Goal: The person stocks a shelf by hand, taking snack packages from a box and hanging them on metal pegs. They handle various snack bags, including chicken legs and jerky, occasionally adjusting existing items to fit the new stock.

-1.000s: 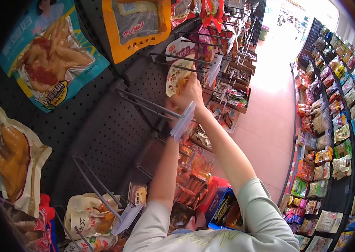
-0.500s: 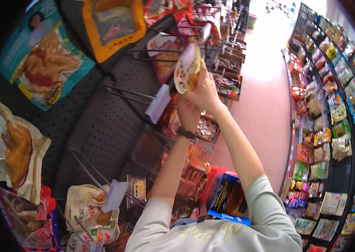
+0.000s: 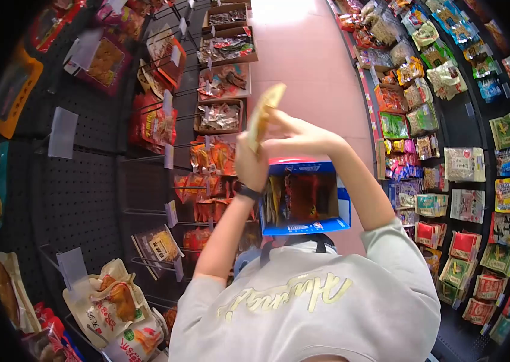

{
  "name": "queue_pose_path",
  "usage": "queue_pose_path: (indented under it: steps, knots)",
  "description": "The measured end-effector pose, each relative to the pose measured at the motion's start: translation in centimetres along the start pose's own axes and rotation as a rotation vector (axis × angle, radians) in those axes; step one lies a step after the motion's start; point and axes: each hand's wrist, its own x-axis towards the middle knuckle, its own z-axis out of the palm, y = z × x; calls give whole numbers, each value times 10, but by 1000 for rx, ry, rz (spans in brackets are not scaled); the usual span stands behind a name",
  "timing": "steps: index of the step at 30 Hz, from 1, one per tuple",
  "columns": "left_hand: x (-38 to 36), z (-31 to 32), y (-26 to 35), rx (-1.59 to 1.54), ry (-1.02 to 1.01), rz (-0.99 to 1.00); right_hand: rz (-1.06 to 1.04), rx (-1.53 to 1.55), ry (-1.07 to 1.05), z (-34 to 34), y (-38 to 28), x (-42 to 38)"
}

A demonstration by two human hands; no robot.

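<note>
In the head view, a yellowish food packet [image 3: 265, 111] is held up edge-on in front of my chest, tilted and slightly blurred. My left hand [image 3: 250, 161], with a dark band at its wrist, is closed round its lower end. From the right, my right hand [image 3: 303, 137] reaches across with its fingers bent against the packet's side. What is printed on the packet cannot be read from this angle. Below my hands an open blue cardboard box [image 3: 309, 227] carries several packets standing on edge along its left side.
On the left, a black perforated rack [image 3: 86, 187] bears hooks, clear tag holders and bagged meats [image 3: 113, 301]. Open cartons [image 3: 225, 51] of small packets line the shelf beyond. Bagged snacks [image 3: 465, 164] hang on the right-hand rack, across the pink tiled floor [image 3: 294, 66].
My view has turned right, away from the left rack toward the aisle. Both hands have brought the packet from beside the hooks to above the blue box, turning it edge-on.
</note>
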Motion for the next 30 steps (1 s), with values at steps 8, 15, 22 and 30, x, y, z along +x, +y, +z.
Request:
queue_pose_path:
  steps: [8,15,22,30]
  knots:
    - [-132,83,3,68,-354,428,303,268,893,44,127,-150]
    - [-209,139,-63,-574,-977,-262,567,-158,827,79,195,-200]
    - [-212,174,-106,-670,-956,-1097,748,-420,605,122,269,-166]
    - [-219,182,-137,-287,-893,-656,549,-356,333,159,362,-167]
